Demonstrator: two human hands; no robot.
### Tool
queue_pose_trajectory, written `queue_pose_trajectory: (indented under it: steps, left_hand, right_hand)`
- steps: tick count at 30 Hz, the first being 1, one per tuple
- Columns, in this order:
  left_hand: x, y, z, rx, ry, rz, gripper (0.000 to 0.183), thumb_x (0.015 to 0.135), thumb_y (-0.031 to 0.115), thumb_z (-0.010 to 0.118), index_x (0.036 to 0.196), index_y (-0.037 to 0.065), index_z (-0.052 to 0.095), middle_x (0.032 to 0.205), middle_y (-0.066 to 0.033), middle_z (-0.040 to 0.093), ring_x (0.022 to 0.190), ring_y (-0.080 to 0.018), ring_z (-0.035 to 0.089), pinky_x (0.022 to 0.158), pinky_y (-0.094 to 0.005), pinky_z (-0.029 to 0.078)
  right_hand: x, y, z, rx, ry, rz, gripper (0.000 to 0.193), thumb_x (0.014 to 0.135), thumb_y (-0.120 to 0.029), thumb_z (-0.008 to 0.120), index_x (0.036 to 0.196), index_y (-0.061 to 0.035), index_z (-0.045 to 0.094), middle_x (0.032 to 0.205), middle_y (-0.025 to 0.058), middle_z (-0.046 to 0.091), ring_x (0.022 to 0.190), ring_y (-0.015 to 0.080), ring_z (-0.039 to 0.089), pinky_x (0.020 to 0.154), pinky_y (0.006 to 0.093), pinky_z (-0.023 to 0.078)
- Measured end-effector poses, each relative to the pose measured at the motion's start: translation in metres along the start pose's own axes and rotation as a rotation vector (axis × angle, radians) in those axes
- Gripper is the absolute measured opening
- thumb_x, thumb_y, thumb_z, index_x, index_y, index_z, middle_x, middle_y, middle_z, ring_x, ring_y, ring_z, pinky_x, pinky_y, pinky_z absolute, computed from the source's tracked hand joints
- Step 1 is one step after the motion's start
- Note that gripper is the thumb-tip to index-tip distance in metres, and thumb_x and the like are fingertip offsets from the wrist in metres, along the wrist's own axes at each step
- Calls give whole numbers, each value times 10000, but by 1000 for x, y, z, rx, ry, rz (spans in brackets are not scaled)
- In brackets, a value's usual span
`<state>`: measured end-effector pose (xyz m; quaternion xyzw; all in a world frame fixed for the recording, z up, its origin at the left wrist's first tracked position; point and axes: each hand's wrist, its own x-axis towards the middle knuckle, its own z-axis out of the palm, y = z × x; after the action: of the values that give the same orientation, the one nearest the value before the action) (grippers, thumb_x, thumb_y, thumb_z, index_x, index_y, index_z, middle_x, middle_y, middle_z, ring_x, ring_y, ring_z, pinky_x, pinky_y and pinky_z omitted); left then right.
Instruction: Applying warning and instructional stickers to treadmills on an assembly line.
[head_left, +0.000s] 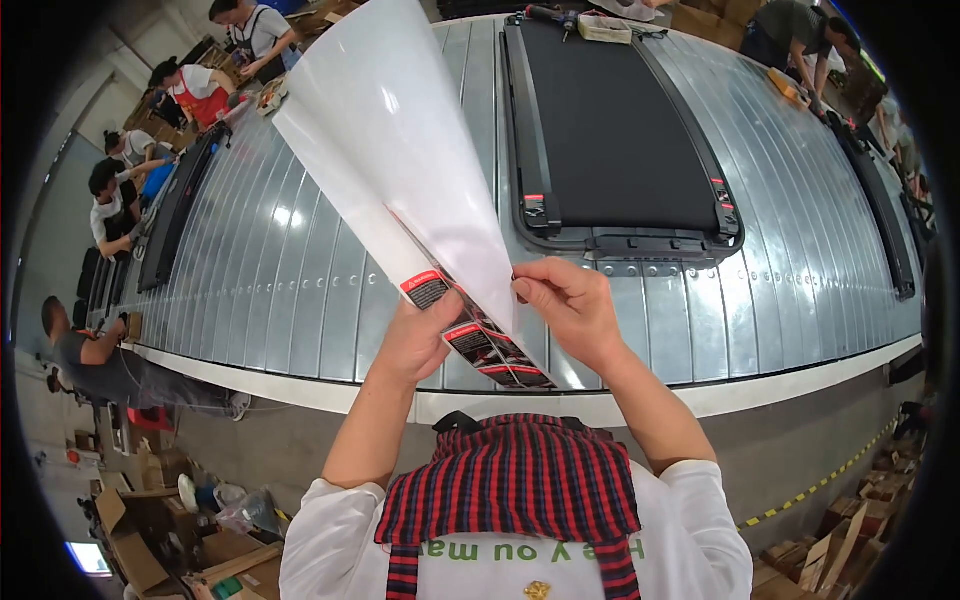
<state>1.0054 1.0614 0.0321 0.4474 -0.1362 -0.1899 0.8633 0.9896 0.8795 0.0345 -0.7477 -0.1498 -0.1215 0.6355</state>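
A large, glossy white label sheet (390, 130) is held up over the conveyor, curled lengthwise into a loose trough. Black and red warning labels (495, 352) show along its lower end. My left hand (418, 335) is closed round the sheet near these labels, its thumb on top. On the sheet's right edge, my right hand (575, 305) makes a pinch with thumb and forefinger; a small dark bit shows at the fingertips. Beyond my right hand lies a black treadmill deck (620, 120), with similar labels (535, 208) on its near corners.
The metal slat conveyor (300, 290) has a pale front rim (700, 403). A power drill (550, 15) and a small tray (605, 29) rest at the deck's far end. More black frames (185, 215) lie at both sides, with people working there. Cardboard boxes (135, 540) stand behind me.
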Motion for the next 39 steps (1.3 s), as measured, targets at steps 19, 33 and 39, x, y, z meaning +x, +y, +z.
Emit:
queue_pose_trajectory:
  steps: [19,33,39]
  left_hand:
    - [-2,-38,6,-146,127,66,431,813,169,567,1188,45,394,1090,-86,521,997,-228,522,850,-384,438]
    - [47,-50,-2,440,588,13,225,793,215,599,898,17,589,787,-15,590,681,-82,528,600,-245,429]
    - [53,-49,0,445,433,-33,229,787,243,617,851,24,599,720,-7,574,626,-70,515,532,-229,419]
  right_hand:
    - [7,32,-19,316,-185,197,135,835,-102,533,860,26,570,726,34,587,647,84,536,599,218,451]
    - [29,27,-2,-481,38,-508,139,719,-27,599,846,-34,545,712,77,560,575,159,559,511,262,453]
    - [17,13,-18,-359,-152,-270,143,712,-14,613,850,-17,577,735,85,558,592,179,570,526,268,468]
